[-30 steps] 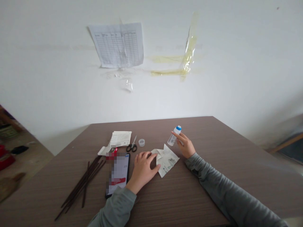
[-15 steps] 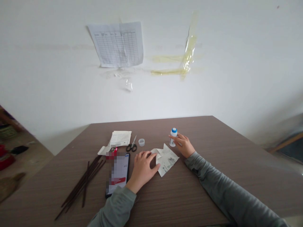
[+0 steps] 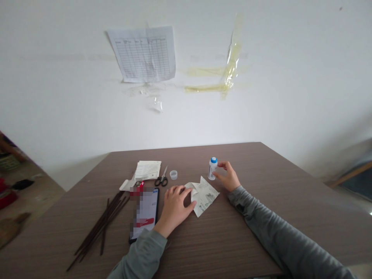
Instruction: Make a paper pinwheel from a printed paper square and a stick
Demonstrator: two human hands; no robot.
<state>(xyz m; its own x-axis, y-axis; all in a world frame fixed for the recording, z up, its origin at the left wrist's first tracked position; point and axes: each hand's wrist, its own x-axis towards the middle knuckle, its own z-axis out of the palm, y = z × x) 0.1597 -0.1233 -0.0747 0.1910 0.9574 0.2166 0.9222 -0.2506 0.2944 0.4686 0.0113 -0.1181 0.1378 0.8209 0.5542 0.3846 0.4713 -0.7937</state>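
While the left hand (image 3: 175, 207) rests, thumb and fingers parted, at the creased paper's (image 3: 207, 195) nine-o'clock edge, likely steadying it, the bottle (image 3: 212, 170) stands upright at the sheet's one o'clock, presumably self-supporting; right hand (image 3: 230, 178) at bottle's four o'clock, fingers parted, contact unclear.

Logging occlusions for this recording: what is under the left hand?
Printed paper shows at the thumb and index tips of the left hand, brown table around it. Whatever the palm covers cannot be seen.
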